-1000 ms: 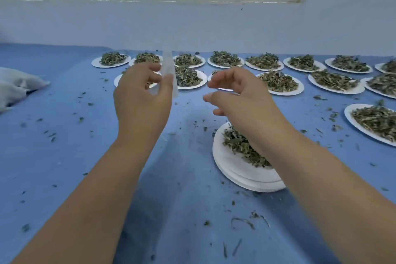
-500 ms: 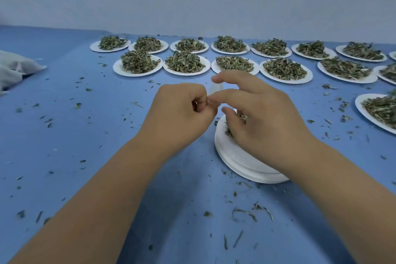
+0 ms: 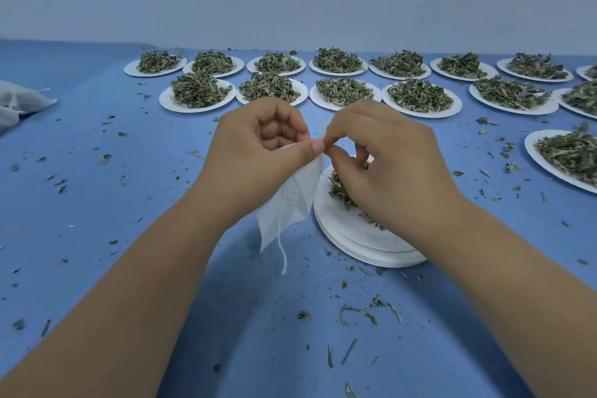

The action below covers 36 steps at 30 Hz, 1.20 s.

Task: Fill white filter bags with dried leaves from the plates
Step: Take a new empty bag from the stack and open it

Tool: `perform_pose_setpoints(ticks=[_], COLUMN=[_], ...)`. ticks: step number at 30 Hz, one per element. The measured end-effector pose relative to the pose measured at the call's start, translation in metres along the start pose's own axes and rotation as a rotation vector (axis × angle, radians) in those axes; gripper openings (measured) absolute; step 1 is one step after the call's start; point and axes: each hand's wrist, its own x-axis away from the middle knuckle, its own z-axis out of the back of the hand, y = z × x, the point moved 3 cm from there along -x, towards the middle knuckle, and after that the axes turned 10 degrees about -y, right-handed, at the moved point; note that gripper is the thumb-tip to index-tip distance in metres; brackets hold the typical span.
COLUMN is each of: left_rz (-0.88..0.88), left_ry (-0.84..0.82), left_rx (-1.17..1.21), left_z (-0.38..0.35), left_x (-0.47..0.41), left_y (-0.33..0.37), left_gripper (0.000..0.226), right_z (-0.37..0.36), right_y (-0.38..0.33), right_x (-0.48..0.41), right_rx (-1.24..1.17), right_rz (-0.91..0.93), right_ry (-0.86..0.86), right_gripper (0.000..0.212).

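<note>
A white filter bag point(image 3: 290, 200) hangs from my two hands, its drawstring dangling below. My left hand point(image 3: 258, 152) pinches the bag's top edge between thumb and curled fingers. My right hand point(image 3: 381, 155) pinches the same edge from the right, fingertip to fingertip with the left. Under my right hand sits a stack of white plates point(image 3: 361, 242) with a small pile of dried leaves point(image 3: 342, 194) on top, partly hidden by the hand.
Two rows of white plates heaped with dried leaves point(image 3: 420, 95) line the far side of the blue table point(image 3: 129, 203). More such plates point(image 3: 568, 155) stand at the right. Filled bags point(image 3: 19, 103) lie at the left edge. Leaf crumbs are scattered about.
My hands came down from in front of the far plates and met over the near plate stack. The bag, held by the left hand alone before, is now pinched by both and hangs unfolded.
</note>
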Motion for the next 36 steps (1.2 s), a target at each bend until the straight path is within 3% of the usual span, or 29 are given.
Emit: perform_pose_setpoints(ticks=[8,13,16,18,20,22,24,27,30,34,36], left_rz=[0.011,0.058,0.084,0.097,0.108,0.120,0.135,0.202,0.137,0.044,0.052], left_ry=[0.039,0.150,0.192,0.195,0.221,0.276,0.369,0.477,0.376,-0.013,-0.110], left_rx=[0.070,0.116,0.165,0.174,0.173,0.189,0.096,-0.398,-0.630,-0.486,-0.364], left_z=[0.009,0.010,0.007,0.007,0.010,0.016,0.029,0.047,0.038,0.009,0.002], left_x=[0.000,0.000,0.000,0.000,-0.001,-0.002,-0.002,0.000,0.002,0.004,0.005], left_y=[0.006,0.008,0.010,0.011,0.008,0.004,-0.003,-0.008,-0.002,0.004,0.002], left_gripper=[0.021,0.026,0.033,0.038,0.031,0.022,0.022,0.016,0.024,0.057,0.069], right_z=[-0.003,-0.005,-0.011,-0.014,-0.014,-0.011,-0.006,-0.002,-0.001,-0.003,-0.003], right_y=[-0.007,-0.014,-0.020,-0.019,-0.014,-0.009,-0.003,0.005,0.005,-0.001,-0.004], right_x=[0.003,0.003,0.002,0.002,0.001,0.001,0.000,-0.001,-0.003,-0.003,-0.003], right_rx=[-0.110,-0.558,-0.715,-0.769,-0.757,-0.718,-0.729,-0.804,-0.855,-0.798,-0.737], right_rz=[-0.068,-0.142,-0.176,-0.215,-0.267,-0.307,-0.357,-0.402,-0.390,-0.331,-0.288], right_ry=[-0.067,-0.170,-0.210,-0.175,-0.078,0.025,0.086,0.123,0.137,0.142,0.105], right_gripper=[0.039,0.033,0.041,0.035,0.025,0.028,0.030,0.027,0.023,0.020,0.019])
